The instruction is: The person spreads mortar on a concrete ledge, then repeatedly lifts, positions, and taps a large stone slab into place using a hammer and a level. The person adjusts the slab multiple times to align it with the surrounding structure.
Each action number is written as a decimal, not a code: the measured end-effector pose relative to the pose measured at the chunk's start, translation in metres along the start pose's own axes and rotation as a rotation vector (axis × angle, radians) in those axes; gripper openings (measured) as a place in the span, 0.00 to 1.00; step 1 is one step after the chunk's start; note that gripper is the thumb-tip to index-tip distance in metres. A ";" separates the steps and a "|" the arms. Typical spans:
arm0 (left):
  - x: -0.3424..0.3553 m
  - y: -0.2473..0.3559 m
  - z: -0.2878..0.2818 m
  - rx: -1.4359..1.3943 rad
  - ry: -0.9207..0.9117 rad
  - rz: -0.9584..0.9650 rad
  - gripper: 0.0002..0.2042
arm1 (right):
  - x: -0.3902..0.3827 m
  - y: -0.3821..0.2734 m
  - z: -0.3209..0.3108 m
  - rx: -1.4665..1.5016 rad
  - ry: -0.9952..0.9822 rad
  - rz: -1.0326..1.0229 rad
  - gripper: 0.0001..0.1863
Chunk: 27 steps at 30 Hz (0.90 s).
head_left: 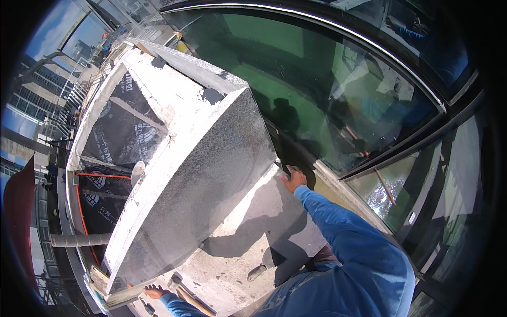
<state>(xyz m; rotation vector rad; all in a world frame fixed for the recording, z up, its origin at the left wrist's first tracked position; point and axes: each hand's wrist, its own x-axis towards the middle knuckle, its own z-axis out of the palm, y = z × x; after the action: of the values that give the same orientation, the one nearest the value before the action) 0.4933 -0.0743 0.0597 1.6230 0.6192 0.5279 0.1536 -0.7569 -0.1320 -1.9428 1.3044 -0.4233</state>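
A large upright grey speckled stone slab (206, 174) stands at an angle in front of me, its top edge pale. My right hand (296, 179) is at its far right lower corner, with thumb and fingers apart, beside the edge of a flat slab surface. Whether it presses on that edge is hard to tell. My left hand (156, 291) is low at the slab's near left end, fingers stretched out, with nothing visible in it. Just right of it lies a hammer with a wooden handle (195, 302). A small handled tool (257, 272) lies on the dusty flat surface (232, 264).
Another small tool (147, 306) lies below my left hand. Behind the slab, a white-coated frame holds black printed membrane (127, 137) and an orange hose (82, 211). A wrapped pipe (79, 240) sticks out left. Large dark-framed glass panes (317, 79) run along the right.
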 end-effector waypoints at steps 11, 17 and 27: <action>-0.118 -0.089 -0.137 0.420 -0.278 0.425 0.17 | -0.223 0.055 -0.032 -0.346 -0.248 -0.246 0.30; -0.150 -0.166 -0.251 0.744 -0.141 0.286 0.11 | -0.332 -0.064 0.022 -0.433 -0.498 -0.766 0.28; -0.120 -0.111 -0.317 0.922 -0.156 0.247 0.07 | -0.366 -0.090 0.110 -0.179 -0.651 -1.040 0.26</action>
<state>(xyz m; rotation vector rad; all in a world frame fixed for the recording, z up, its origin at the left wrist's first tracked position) 0.1851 0.0929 -0.0060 2.6082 0.5779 0.2870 0.1251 -0.3674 -0.0924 -2.4951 -0.1452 -0.1112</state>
